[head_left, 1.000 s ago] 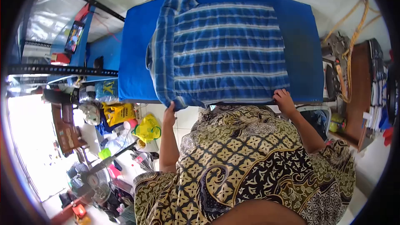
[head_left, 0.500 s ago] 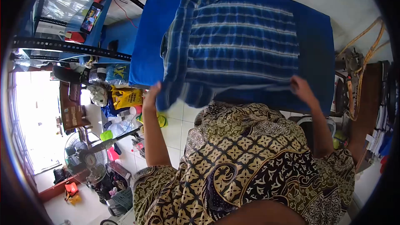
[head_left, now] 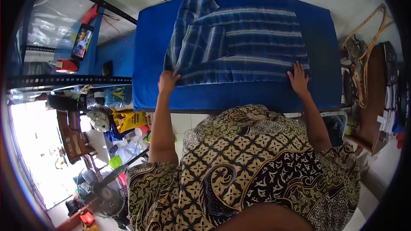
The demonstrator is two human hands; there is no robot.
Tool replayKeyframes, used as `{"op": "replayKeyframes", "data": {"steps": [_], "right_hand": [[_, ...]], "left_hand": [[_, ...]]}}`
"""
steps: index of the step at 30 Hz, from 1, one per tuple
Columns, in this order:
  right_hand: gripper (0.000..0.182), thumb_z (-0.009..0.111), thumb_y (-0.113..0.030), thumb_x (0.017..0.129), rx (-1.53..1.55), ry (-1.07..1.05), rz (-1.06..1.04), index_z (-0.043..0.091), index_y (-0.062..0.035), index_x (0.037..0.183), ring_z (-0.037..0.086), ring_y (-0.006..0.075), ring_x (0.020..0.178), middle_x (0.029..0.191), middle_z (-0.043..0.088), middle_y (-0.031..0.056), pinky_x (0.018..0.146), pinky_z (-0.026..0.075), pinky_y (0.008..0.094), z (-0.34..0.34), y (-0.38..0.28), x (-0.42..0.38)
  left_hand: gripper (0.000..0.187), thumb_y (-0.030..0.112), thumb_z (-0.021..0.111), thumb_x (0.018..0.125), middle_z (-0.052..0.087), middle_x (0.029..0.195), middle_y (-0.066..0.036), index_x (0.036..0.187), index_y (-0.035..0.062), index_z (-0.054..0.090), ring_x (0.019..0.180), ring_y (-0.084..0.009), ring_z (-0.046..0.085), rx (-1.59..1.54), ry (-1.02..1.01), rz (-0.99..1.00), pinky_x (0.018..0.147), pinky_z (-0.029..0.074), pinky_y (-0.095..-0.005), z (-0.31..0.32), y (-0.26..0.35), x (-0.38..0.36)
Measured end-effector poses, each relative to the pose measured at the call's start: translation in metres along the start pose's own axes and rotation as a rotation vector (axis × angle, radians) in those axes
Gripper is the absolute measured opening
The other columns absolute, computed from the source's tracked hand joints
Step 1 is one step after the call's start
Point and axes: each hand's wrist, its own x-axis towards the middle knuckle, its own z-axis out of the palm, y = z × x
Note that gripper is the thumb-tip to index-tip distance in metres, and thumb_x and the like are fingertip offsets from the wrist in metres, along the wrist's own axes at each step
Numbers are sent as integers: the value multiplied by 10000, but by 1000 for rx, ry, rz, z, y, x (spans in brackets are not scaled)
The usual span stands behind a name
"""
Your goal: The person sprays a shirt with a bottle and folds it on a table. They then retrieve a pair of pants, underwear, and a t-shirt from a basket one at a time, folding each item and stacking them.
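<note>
Shirt (head_left: 265, 38): blue cloth w/ white stripes; it is laid flat approx. in the middle of the blue-covered bench (head_left: 248, 96), shoulder end on the L side, hem end on the R side.
Near sleeve (head_left: 207, 42): turned over onto the body of the shirt, w/ its end directed to the far side; the near edge is also folded in, as a long strip.
Far sleeve (head_left: 199, 4): bent, lying at the far L corner of the shirt, close to the far edge of the bench.
Left grip (head_left: 168, 81): the shirt is pinched by it at the near L corner, thumb on the cloth.
Right grip (head_left: 299, 80): released, fingers spread; the near R corner at the hem is touched by it, not clasped.
Garment (head_left: 252, 162): patterned in black, brown & cream, worn by the person in front of the bench.
L side: a phone (head_left: 82, 41) w/ lit screen is seen at the blue shelf (head_left: 90, 60); lower down, a yellow bag (head_left: 128, 120) and a fan (head_left: 102, 191).
R side: a loop of rope (head_left: 371, 51) is hung just beside the bench.
</note>
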Motion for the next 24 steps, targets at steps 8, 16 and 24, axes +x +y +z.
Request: {"op": "replayKeyframes", "data": {"steps": [8,16,24], "right_hand": [[333,608,-307,769,428,-124,8,582,-29,949,526,293,953,967,578,129,739,428,439,-21,-81,76],[277,715,-115,651,1664,-752,548,598,43,846,569,183,689,787,606,94,591,430,346,-14,-211,147],[260,596,-124,740,509,-546,-1048,635,-131,997,368,228,1189,1234,456,69,945,284,473,-67,-195,42]], "left_hand": [[345,191,632,723,456,1206,-124,1024,50,536,1147,-281,410,-60,227,426,934,345,-433,-6,140,-20],[393,261,582,785,485,1200,-118,1129,87,505,1096,-262,468,-299,68,395,923,368,-422,1,169,-32],[435,304,545,823,587,1011,-98,1125,-2,479,897,-198,573,-1390,-366,-380,746,472,-305,-25,108,3]]}}
